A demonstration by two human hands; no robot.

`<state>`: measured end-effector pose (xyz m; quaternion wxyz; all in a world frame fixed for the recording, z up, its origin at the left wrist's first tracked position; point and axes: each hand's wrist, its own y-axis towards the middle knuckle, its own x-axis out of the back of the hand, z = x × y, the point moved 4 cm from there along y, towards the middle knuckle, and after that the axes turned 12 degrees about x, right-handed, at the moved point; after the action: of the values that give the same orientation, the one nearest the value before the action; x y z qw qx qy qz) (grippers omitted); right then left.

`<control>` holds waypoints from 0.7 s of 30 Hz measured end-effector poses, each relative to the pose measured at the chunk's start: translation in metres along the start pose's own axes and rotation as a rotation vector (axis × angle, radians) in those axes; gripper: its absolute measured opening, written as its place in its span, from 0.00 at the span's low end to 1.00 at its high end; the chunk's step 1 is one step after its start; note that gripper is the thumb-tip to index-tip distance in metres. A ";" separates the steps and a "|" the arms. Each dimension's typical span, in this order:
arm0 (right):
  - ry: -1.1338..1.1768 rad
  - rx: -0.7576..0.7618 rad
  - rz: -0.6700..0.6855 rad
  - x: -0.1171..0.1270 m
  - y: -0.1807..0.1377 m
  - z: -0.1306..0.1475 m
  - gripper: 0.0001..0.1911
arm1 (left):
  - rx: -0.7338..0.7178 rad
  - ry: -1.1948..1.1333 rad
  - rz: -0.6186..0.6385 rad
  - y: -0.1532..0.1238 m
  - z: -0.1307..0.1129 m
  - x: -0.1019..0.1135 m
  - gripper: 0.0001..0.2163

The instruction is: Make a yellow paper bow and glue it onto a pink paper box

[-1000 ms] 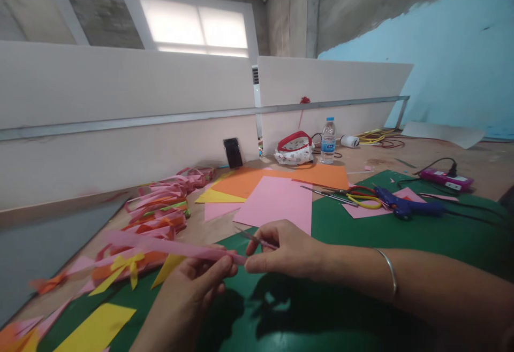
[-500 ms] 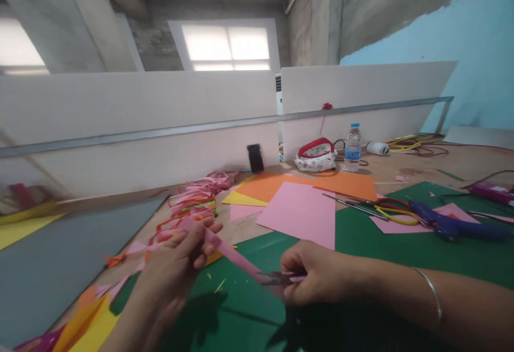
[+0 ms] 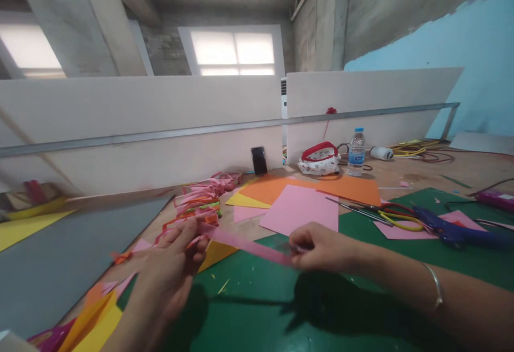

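Observation:
My left hand [image 3: 180,255] pinches one end of a pink paper strip [image 3: 251,246] between thumb and fingers. The strip runs taut to the right, over a green cutting mat [image 3: 249,314]. At its other end, my right hand [image 3: 315,245] is closed around small scissors [image 3: 299,248], mostly hidden in the fist and smeared by motion. I cannot tell whether the blades touch the strip. Just beyond my left hand lies a row of looped pink, red and orange paper strips [image 3: 204,194]. A sheet of pink paper [image 3: 299,208] rests behind my right hand.
Behind are orange paper [image 3: 349,187], a phone [image 3: 259,160], a pouch [image 3: 319,160] and a water bottle [image 3: 356,154]. Yellow-and-red-handled scissors [image 3: 401,221] and a blue glue gun [image 3: 450,229] lie at right. A grey board [image 3: 80,255] and yellow paper [image 3: 98,328] are at left.
My right hand has moved slightly up and right, now at the strip's far end; the scissor blades no longer show clearly. The strip is straighter. My left hand keeps its pinch, slightly lower.

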<state>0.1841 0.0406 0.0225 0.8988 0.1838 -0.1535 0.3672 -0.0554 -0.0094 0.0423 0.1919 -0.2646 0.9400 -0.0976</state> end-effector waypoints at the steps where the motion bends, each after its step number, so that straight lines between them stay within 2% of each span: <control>1: 0.041 0.024 -0.119 0.012 0.004 -0.001 0.06 | 0.003 0.010 -0.001 0.001 0.000 0.001 0.06; 3: 0.108 0.059 -0.333 0.037 0.008 -0.005 0.05 | 0.034 0.063 0.023 0.001 0.003 0.000 0.04; 5: 0.144 0.096 -0.478 0.059 0.010 -0.007 0.08 | 0.087 0.156 0.081 -0.003 0.010 -0.005 0.02; 7: 0.186 0.140 -0.588 0.075 0.011 -0.007 0.12 | 0.114 0.335 0.194 -0.010 0.022 -0.015 0.08; 10: 0.233 0.171 -0.662 0.086 0.012 -0.010 0.16 | 0.101 0.620 0.376 -0.021 0.040 -0.030 0.12; 12: 0.245 0.160 -0.659 0.087 0.013 -0.014 0.15 | 0.069 0.699 0.394 -0.023 0.047 -0.033 0.12; 14: 0.237 0.126 -0.610 0.087 0.015 -0.018 0.13 | 0.023 0.672 0.300 -0.018 0.045 -0.029 0.12; 16: 0.213 0.064 -0.484 0.084 0.015 -0.022 0.10 | 0.001 0.528 0.162 -0.011 0.037 -0.020 0.12; 18: 0.178 -0.016 -0.262 0.076 0.013 -0.023 0.07 | 0.018 0.335 0.053 -0.004 0.029 -0.011 0.13; 21: 0.130 -0.099 0.111 0.057 0.005 -0.018 0.08 | 0.014 0.161 0.012 0.000 0.020 -0.006 0.16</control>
<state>0.2218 0.0867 0.0316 0.8932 0.1061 -0.1226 0.4195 -0.0426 -0.0082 0.0260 0.1179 -0.2490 0.9533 -0.1240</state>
